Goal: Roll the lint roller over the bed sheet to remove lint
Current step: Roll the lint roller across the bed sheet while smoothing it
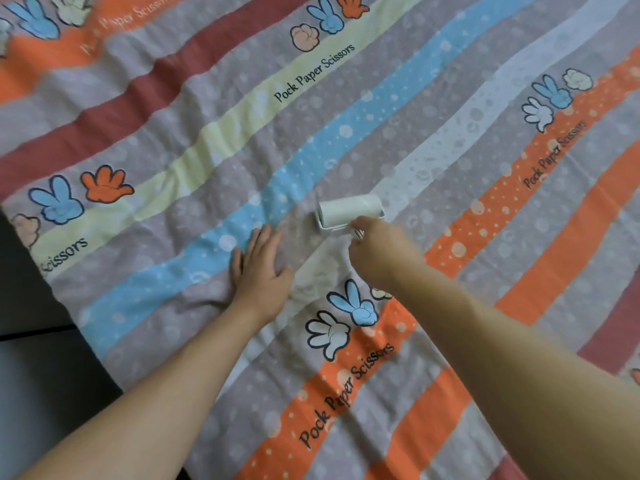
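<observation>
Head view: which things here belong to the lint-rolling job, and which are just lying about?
Job: white cylindrical lint roller, gripped by the right hand; striped printed fabric bed sheet; left hand, pressing flat on the sheet.
Just there: dark surface beyond the sheet's left edge.

Right hand holds lint roller on bed sheet; left hand presses flat.

Printed words on the bed sheet: "Pock Paper Scissors"

The phrase runs in black script along the pale yellow stripe near the top. It appears twice on the dotted orange stripe, once at the right and once at the bottom centre. At the left edge the yellow stripe shows only "cissors". On the plain orange stripe at top left, faint white letters read "Paper Scissors", with the first word blurred.
</observation>
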Available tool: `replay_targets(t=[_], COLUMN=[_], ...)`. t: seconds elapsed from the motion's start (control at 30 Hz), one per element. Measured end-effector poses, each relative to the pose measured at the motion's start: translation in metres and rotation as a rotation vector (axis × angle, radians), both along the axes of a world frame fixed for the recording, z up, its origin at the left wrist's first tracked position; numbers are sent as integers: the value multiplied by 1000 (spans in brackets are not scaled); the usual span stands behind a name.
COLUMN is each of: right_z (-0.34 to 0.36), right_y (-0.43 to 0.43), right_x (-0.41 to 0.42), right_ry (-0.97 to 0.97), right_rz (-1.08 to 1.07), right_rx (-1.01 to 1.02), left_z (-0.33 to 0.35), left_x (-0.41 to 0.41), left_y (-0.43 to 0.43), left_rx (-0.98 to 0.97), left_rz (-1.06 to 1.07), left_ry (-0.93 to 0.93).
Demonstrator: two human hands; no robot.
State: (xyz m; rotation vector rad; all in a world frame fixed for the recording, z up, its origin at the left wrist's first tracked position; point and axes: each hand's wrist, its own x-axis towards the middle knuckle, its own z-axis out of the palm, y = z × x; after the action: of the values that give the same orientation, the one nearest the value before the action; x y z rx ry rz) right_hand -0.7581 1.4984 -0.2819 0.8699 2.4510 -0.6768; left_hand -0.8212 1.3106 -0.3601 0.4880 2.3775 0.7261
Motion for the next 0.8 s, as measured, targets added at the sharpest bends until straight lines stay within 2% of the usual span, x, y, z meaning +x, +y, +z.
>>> replay_targets(t=[0.13, 0.37, 0.5, 0.67, 0.8], right_z=[8, 12, 23, 51, 84], right_y=[-16, -46, -54, -34, -19], right_x=[60, 176, 217, 214, 149], right_ry=[-82, -108, -153, -234, -161], right_rz=[-3, 71, 74, 111, 80], right_rx=[-65, -15, -42, -75, -127], left_z=[0, 9, 21, 26, 15], left_x=[1, 64, 81, 69, 58], left_y=[1, -22, -29, -31, -49], left_rx=[-101, -283, -286, -312, -408], left_rz=[-49, -217, -204, -189, -148], left_ry=[67, 142, 132, 250, 385])
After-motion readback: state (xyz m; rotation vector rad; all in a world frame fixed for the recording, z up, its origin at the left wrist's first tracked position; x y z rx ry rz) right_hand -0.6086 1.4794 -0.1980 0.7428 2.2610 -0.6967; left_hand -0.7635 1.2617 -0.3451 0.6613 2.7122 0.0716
